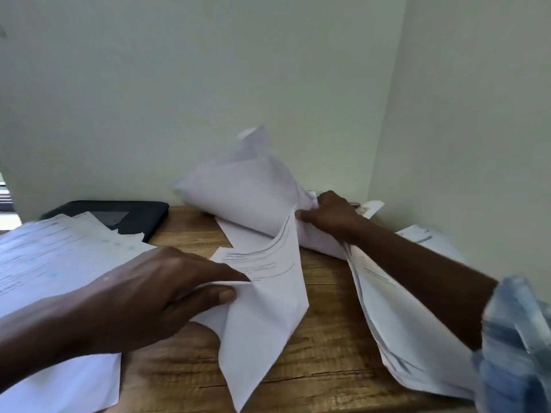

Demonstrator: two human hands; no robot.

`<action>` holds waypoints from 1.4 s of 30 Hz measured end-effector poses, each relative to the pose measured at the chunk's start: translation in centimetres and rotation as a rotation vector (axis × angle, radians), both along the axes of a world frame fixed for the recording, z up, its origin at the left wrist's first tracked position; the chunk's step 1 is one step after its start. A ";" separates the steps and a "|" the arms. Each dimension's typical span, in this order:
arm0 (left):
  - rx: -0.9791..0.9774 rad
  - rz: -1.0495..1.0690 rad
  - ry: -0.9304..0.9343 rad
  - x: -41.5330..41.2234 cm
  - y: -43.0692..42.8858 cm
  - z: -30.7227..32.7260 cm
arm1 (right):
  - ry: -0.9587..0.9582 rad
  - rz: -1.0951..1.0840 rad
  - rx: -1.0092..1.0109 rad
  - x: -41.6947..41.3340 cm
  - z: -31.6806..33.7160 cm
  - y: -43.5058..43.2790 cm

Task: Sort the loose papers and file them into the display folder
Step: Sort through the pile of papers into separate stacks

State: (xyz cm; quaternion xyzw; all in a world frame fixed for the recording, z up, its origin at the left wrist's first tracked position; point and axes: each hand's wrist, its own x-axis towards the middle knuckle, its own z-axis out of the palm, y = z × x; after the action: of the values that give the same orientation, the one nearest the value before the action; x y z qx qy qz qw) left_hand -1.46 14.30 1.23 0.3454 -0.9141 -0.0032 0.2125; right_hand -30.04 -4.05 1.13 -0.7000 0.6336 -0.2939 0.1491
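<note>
Working over the brown wood-grain surface [328, 338], you are facing loose paper on every side. A flat spread of white printed sheets [53, 257] is lying at your left, partly under your left forearm. A big crumpled bundle of white paper [244, 198] is bulging up against the pale wall at the back centre, and more white printed pages [396, 323] are trailing beneath your right forearm toward the near right edge. The black flat folder [140, 216], likely the display folder, is sitting at the back left, half covered by the spread. It is lying beyond and left of your left hand, so that hand is the nearer one, and its long axis appears to be running left to right. Your left hand [155, 293] is pinching a creased white printed sheet [268, 308] between thumb and fingers. Your right hand [331, 216], reaching far back, is clutching the bundle's right end with curled fingers.
</note>
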 end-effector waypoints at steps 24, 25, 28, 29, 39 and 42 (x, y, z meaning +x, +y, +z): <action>0.339 -0.301 -0.468 -22.6 -1.4 -2.9 | 0.198 0.209 0.374 2.0 3.8 3.4; 0.329 -0.306 -0.445 -23.6 -2.0 -3.2 | 0.207 0.220 0.360 2.0 3.7 3.5; 0.217 -0.284 -0.458 -25.7 -3.9 -3.1 | 0.233 0.236 0.299 2.1 3.5 3.7; 0.170 -0.260 -0.460 -26.2 -4.2 -2.9 | 0.233 0.239 0.275 2.0 3.4 3.9; 0.036 -0.289 -0.046 -13.3 -3.8 -1.8 | 0.099 0.027 -0.370 0.1 -1.9 2.2; 0.139 0.106 -0.005 -7.2 -7.1 -2.6 | 0.046 -0.068 -0.603 0.1 -3.6 1.7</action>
State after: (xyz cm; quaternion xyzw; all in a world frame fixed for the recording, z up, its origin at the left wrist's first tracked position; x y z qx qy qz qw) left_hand -8.63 7.18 -1.38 0.4073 -0.8925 -0.0546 0.1858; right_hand -29.92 -2.31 -2.46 -0.6976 0.5440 -0.4577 -0.0897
